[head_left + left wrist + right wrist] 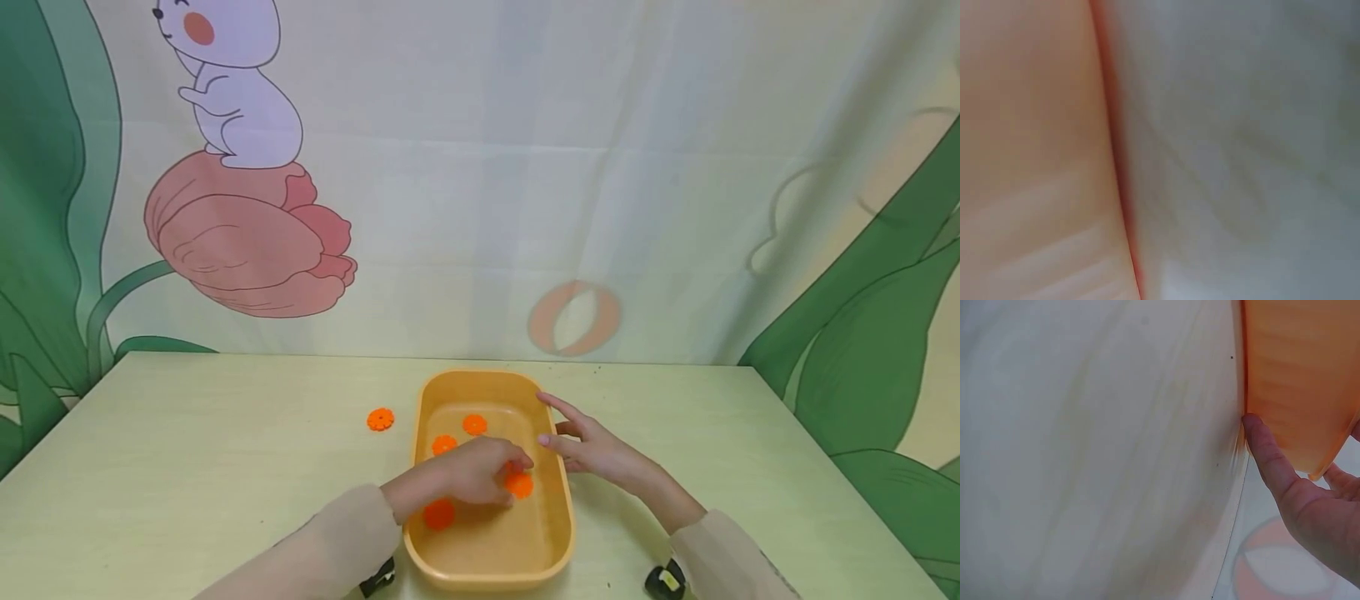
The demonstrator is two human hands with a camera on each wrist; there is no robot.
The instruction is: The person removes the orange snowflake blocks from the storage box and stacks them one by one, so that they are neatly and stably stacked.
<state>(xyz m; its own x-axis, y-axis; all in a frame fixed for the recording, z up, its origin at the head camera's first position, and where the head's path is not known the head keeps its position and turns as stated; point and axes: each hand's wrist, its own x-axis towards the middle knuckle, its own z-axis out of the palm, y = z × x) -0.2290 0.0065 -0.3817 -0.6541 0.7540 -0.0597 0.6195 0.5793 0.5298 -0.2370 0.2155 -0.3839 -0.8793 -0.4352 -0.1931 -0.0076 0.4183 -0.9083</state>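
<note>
A yellow-orange plastic tub (pixel 487 575) with rounded corners stands on the table, with several orange flower-shaped discs inside. My left hand (pixel 480 473) reaches down into it from the left. Its thumb and bent fingers pinch one orange disc (pixel 519 484) near the tub's middle. Two more discs (pixel 444 444) (pixel 475 425) lie beyond that hand, and another disc (pixel 439 514) is beside its wrist. At the tub's right side, my right hand (pixel 600 450) touches the rim with extended index finger and thumb. In the right wrist view, a straight finger (pixel 1272 456) rests against the tub's outer wall (pixel 1297 381).
Outside the tub, one orange disc (pixel 380 419) lies on the pale table (pixel 225 467) to the left. A printed curtain (pixel 450 208) hangs behind the table's far edge. Black wrist devices (pixel 665 580) show at the lower edge. The left wrist view is mostly blurred skin and pale surface.
</note>
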